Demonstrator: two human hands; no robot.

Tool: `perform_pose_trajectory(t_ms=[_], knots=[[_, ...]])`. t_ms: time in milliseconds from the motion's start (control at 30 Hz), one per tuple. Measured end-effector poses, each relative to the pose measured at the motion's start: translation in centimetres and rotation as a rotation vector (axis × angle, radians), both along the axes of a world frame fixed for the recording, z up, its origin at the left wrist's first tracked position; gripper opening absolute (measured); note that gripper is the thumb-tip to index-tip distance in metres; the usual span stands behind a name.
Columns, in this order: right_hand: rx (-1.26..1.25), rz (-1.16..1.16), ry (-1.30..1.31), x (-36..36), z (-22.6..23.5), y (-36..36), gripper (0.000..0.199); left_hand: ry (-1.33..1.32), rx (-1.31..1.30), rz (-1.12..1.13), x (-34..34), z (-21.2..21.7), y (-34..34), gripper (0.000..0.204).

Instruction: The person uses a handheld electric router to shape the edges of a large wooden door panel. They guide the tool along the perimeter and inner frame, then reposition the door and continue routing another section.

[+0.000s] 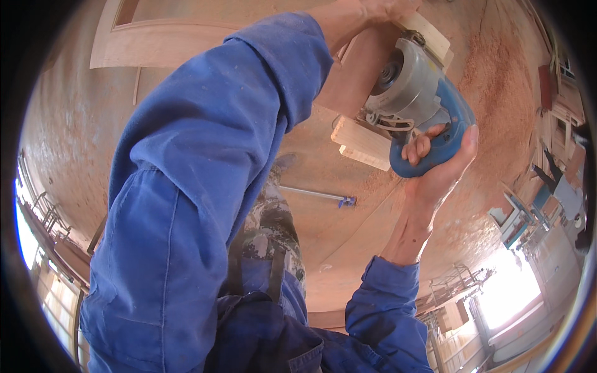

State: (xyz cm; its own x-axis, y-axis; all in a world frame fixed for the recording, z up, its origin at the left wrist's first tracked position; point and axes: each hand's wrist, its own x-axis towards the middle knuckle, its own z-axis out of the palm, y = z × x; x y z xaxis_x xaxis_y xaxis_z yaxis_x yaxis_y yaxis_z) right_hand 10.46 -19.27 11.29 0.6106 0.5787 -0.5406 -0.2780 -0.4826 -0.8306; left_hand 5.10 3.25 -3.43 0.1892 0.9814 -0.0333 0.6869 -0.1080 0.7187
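My right hand (429, 155) is wrapped around the blue rear handle of a circular saw (423, 81), with its fingers curled through the grip. The saw has a grey metal blade guard and rests tilted over a reddish-brown wooden board (351, 74). Pale timber blocks (367, 144) lie under the board at its near end, and another pale timber piece (429, 34) shows beyond the saw. At the top edge my left hand (379, 9) reaches over the far part of the board, close to the saw's front. Its fingers are mostly cut off by the picture's edge.
A bar clamp with a blue end (317, 194) lies on the dusty floor near my leg. Sawdust (500, 81) is heaped right of the saw. A curved wooden piece (161, 45) lies at the upper left. Stacked wood and equipment line the far right.
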Motion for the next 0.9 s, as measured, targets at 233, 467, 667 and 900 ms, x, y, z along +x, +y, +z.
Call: perform_pose_trajectory(t_ms=[233,467,667,900], knots=[[0.062,0.019,0.021,0.5,-0.1,-0.5,0.059,-0.021,-0.025,-0.014,-0.2,0.5,-0.1,0.078],[0.032,-0.023,-0.008,0.3,-0.2,0.0,0.056,-0.017,0.017,0.031,-0.1,0.2,-0.2,0.078],[0.001,-0.011,-0.022,0.3,-0.3,0.1,0.061,0.008,-0.026,0.006,-0.2,1.0,0.0,0.083],[-0.016,-0.007,-0.028,0.1,0.1,-0.2,0.060,0.032,-0.061,0.007,-0.6,1.6,-0.6,0.085]])
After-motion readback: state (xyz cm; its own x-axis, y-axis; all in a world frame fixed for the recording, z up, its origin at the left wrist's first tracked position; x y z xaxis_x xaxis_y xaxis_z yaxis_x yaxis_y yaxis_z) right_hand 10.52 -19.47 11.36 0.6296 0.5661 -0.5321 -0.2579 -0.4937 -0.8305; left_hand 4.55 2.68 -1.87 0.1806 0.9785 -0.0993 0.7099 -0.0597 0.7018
